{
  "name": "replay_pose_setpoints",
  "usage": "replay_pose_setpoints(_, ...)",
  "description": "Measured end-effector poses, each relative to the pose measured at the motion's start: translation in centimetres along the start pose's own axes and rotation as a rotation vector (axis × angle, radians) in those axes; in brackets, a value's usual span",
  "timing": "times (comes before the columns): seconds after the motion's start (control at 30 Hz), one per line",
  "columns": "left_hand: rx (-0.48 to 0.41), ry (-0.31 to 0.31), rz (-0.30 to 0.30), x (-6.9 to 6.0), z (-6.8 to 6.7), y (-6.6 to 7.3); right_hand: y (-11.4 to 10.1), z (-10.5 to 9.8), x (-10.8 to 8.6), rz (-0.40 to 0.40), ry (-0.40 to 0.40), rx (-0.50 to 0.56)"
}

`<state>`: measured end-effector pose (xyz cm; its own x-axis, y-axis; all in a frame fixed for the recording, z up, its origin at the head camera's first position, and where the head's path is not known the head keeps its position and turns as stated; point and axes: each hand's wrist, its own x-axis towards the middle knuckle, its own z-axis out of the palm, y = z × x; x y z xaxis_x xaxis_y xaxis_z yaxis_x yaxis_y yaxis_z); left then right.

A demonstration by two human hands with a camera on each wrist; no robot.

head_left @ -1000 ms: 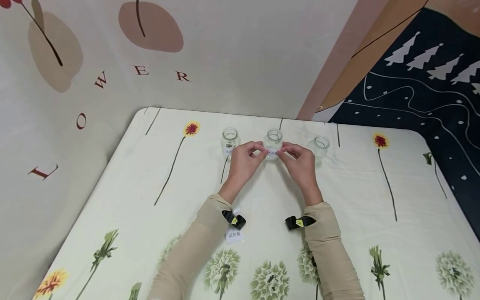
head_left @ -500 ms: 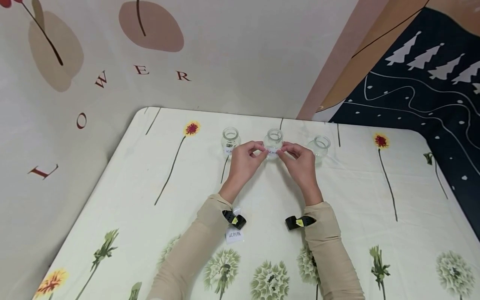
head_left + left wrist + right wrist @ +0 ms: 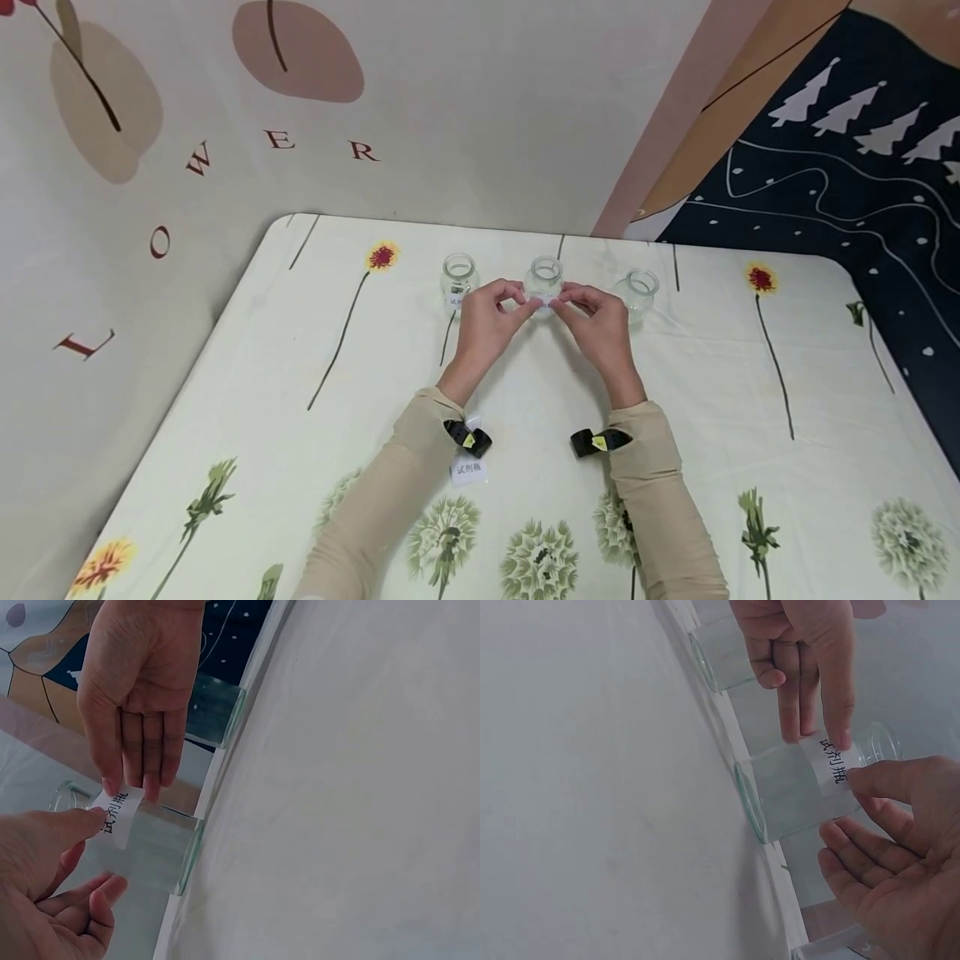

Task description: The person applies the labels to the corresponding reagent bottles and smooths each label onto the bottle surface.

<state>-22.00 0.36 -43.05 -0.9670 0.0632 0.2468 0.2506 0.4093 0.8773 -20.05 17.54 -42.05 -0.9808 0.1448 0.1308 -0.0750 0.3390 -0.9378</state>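
Note:
A small clear glass jar (image 3: 546, 275) stands open-mouthed between my hands. On its front is a white label (image 3: 126, 814) with black printed characters. My left hand (image 3: 486, 329) has its thumb on the label's left end, with its index finger by the glass. At the other end, the thumb of my right hand (image 3: 603, 329) presses the label (image 3: 831, 766), and its fingers reach along the jar's side. In the left wrist view, the left hand's other fingers are loosely bent beside the glass. Part of the label is hidden under the thumbs.
A similar jar (image 3: 459, 271) bearing a label stands to the left. Another jar (image 3: 640, 287) stands to the right, partly behind my right hand. A printed label (image 3: 469, 469) lies near my left wrist. The flower-patterned tablecloth (image 3: 705, 358) reaches the wall behind the jars.
My thumbs have slid slightly inward over the label on the middle jar. The two other jars and the loose label stay where they were; the head view shifts slightly.

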Motion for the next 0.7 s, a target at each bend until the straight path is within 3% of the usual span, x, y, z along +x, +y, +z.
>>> replay_pose_setpoints(0.7, -0.015, -0.016, -0.016, 0.06, -0.19, 0.10, 0.17, 0.23, 0.00, -0.004, 0.013, 0.024)
